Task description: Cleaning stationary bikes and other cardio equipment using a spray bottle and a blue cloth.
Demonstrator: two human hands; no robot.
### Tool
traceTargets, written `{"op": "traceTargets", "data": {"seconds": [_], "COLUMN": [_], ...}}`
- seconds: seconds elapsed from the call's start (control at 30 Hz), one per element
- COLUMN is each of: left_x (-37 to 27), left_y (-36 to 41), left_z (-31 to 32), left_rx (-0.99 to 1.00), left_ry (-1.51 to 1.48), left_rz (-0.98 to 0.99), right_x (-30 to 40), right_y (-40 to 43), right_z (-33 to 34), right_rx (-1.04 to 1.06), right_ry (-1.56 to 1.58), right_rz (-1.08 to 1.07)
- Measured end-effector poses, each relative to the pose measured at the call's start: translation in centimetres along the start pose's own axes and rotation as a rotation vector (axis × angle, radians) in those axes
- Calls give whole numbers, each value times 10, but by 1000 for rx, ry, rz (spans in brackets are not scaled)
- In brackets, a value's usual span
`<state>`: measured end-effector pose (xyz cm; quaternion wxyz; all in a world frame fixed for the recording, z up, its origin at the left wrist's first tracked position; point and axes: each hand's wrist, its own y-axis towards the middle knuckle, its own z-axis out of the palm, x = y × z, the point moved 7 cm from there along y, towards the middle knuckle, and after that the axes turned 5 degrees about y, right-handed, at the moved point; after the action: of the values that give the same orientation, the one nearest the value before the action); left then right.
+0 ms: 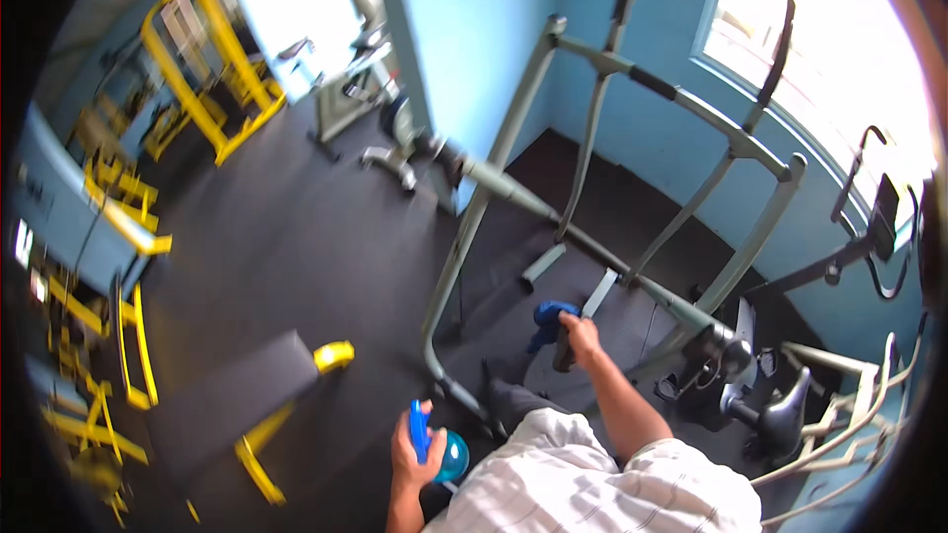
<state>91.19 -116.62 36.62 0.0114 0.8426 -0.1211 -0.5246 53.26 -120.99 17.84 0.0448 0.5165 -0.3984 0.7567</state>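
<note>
My left hand (418, 451) is closed around a spray bottle (450, 457) with a blue trigger head and a teal, see-through body, low in the view left of my shirt. My right hand (582, 339) grips a blue cloth (550, 320), which hangs from the fingers beside a metal foot bar of a grey-green exercise machine (518, 196). Whether the cloth touches the bar I cannot tell. The machine's tubular frame stands in front of me, with upright handles that have dark grips.
A padded bench (237, 392) with a yellow frame stands at the left on dark rubber flooring. Yellow gym racks (207, 81) line the far left. Exercise bikes stand near the bright doorway and at the right, by a black saddle (785, 407). Blue walls (637, 111) and a window enclose the corner.
</note>
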Motion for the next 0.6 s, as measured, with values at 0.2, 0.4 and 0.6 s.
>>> {"op": "traceTargets", "data": {"seconds": [0.2,0.4,0.6], "left_x": [-76,-115,-192], "left_y": [155,253,309], "left_z": [-17,-28,-37], "left_rx": [254,393,839], "left_ry": [94,-59,-292], "left_rz": [204,299,284], "right_x": [69,158,187], "right_y": [30,43,-28], "right_z": [88,118,62], "right_rx": [-91,-134,-464], "right_ry": [210,391,500], "right_rz": [64,-176,-336]}}
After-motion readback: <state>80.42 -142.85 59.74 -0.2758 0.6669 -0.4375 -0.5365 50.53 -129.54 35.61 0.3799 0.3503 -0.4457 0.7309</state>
